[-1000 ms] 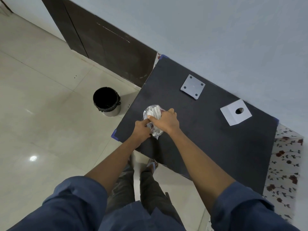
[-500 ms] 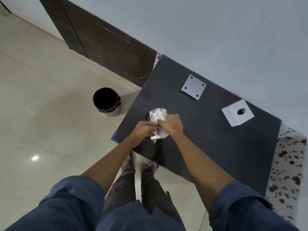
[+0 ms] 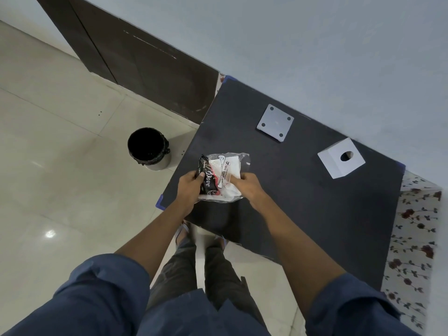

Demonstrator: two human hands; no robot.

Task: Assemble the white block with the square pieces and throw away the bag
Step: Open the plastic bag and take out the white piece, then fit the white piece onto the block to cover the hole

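A clear plastic bag (image 3: pixel 226 174) with white contents and a black-and-red printed strip lies spread near the left edge of the black table (image 3: pixel 303 202). My left hand (image 3: pixel 188 187) grips the bag's printed left side. My right hand (image 3: pixel 247 187) pinches its right side. Farther back on the table rests a grey square piece (image 3: pixel 275 122) with a hole at each corner. To its right stands the white block (image 3: pixel 340 158), which has a round hole in its upper face.
A black-lined bin (image 3: pixel 148 148) stands on the tiled floor left of the table. A dark wooden door (image 3: pixel 135 61) and a pale wall are behind. A floral cloth (image 3: pixel 414 238) shows along the table's right side. My legs are below the table's near edge.
The bag was crumpled between both hands a second ago. Now it is pulled flatter and wider, my hands are farther apart, and its print is visible.
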